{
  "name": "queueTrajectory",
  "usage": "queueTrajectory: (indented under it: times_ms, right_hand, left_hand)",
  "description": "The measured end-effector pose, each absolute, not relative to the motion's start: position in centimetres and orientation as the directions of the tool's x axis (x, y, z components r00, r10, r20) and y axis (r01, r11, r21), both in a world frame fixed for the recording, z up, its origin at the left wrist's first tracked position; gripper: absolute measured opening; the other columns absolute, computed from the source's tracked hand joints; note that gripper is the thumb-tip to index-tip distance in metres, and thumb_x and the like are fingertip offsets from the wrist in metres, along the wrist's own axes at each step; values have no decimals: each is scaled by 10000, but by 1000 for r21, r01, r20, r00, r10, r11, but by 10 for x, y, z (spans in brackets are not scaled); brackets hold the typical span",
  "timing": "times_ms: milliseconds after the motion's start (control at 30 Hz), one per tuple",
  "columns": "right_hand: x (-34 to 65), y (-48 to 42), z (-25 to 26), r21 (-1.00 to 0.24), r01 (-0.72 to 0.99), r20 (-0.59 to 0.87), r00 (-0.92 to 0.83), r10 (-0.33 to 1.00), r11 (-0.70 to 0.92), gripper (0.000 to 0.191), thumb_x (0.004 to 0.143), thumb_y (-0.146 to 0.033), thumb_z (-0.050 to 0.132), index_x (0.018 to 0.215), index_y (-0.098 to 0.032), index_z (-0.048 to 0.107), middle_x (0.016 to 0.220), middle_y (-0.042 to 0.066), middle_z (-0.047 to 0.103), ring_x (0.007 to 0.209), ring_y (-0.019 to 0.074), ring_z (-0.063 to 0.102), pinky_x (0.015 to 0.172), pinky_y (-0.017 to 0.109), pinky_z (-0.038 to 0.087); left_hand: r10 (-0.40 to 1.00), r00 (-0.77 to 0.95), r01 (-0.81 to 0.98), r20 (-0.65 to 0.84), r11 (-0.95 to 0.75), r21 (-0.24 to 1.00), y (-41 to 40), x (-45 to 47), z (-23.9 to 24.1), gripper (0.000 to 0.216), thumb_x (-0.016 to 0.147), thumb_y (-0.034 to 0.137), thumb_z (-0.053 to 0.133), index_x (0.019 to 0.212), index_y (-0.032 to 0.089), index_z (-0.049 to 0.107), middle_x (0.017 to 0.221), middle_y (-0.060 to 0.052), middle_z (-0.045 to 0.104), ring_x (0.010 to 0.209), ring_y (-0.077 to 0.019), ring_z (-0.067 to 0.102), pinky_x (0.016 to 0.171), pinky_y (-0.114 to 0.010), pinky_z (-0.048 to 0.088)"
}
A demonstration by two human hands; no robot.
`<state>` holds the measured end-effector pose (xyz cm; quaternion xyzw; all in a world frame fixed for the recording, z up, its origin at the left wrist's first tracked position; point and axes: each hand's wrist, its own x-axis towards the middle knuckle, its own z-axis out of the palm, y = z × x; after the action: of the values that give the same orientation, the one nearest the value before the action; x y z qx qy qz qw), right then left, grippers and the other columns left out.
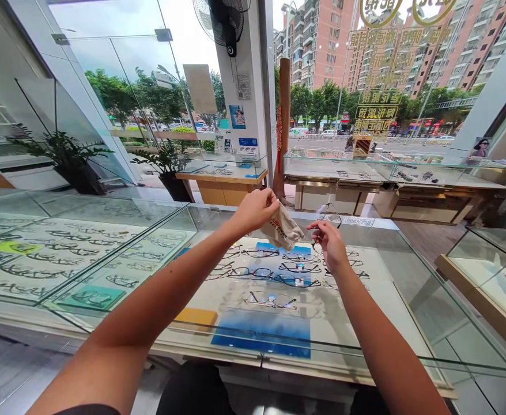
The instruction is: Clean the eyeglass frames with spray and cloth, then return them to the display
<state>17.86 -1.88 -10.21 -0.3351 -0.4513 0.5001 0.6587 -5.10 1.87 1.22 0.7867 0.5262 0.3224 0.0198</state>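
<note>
Left hand (pixel 255 210) is up over the counter, fingers pinched shut on a crumpled beige wiping cloth with red lettering (pixel 284 231), which hangs down from the grip. Right hand (pixel 331 246) is raised beside it, thumb and fingertips closed on a thin-rimmed pair of clear-lensed spectacles (pixel 328 216). It holds them by the lower part of the frame, so the lenses stand above the knuckles. Both hands are over the glass-topped display case (pixel 408 300), well above its pane.

How far along? By my reading, the picking-up is done: the spectacles are out in the open air and the cloth is in hand. The wiping itself does not look under way. Cloth and lenses are near each other but apart, with a gap of daylight between the cloth's edge and the frame. Whether either lens is clean I cannot tell; they are too small and too see-through against the street behind.

Position, then: the spectacles sit just to the right of the cloth, a touch higher than the right palm and at about the height of the left knuckles. Under the pane, rows of dark-framed glasses (pixel 279 271) lie inside the case, directly below both hands. One rimless-looking pair (pixel 270 298) lies alone, nearer the person.
</note>
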Motion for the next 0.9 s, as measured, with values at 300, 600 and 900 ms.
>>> queueTrajectory:
  times_ms: [300,600,900]
  right_hand:
    - [180,-15,-107,-894,-344,280,67,958,286,230,825,-486,740,852,-257,739,969,35,814,709,163,566,647,322,420]
    - [176,-19,-105,-892,-333,329,-12,944,307,202,849,-440,732,760,-261,703,957,27,805,727,173,543,688,338,422]
    - [176,-26,-104,-895,-317,394,-230,890,314,184,930,-366,665,832,-237,751,963,36,787,767,171,535,751,332,397]
  left_hand:
    - [885,131,859,446,-326,395,8,-65,22,62,1031,288,614,1035,226,624,853,-59,673,862,-293,650,819,-368,401]
    - [903,110,801,415,-327,501,10,-61,16,41,1039,255,590,1031,225,564,878,-44,663,892,-263,662,842,-357,438]
    - [902,178,269,394,-430,862,29,-50,-22,165,944,287,562,1013,180,667,808,-23,646,676,-150,574,623,-272,465]
